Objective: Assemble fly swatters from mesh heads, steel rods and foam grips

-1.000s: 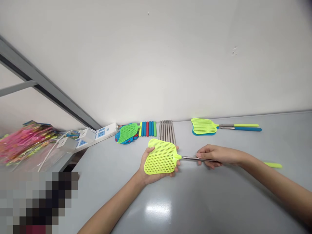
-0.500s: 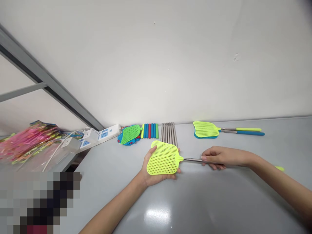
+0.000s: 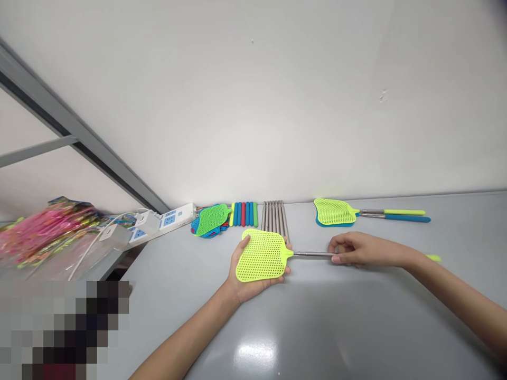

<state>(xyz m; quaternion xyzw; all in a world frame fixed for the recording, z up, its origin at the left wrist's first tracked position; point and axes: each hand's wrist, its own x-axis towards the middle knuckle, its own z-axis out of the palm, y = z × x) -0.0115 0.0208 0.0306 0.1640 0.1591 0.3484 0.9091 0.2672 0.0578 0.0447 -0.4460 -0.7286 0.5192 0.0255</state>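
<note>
A yellow-green fly swatter point(image 3: 262, 255) with a metal rod lies across both hands, above the grey table. Its perforated head rests in my left hand point(image 3: 241, 285), thumb on the front face and fingers behind it. My right hand point(image 3: 356, 249) pinches the metal rod between thumb and fingers. The yellow end of the handle point(image 3: 433, 257) shows beyond my right wrist; the stretch between is hidden by the hand and forearm. Behind my left hand lies a row of several metal rods point(image 3: 274, 216), their near ends partly covered by the swatter head.
Two finished-looking swatters point(image 3: 336, 211), yellow over blue, lie at the back right. Several coloured handle grips point(image 3: 243, 214) and a pile of swatter heads point(image 3: 213, 219) lie by the wall. A white power strip point(image 3: 174, 219) and pink packaged items point(image 3: 51, 227) are at left.
The swatter has shifted slightly left, its handle end clearly so. My right hand's fingers have changed from wrapped over the rod to a pinch on it.
</note>
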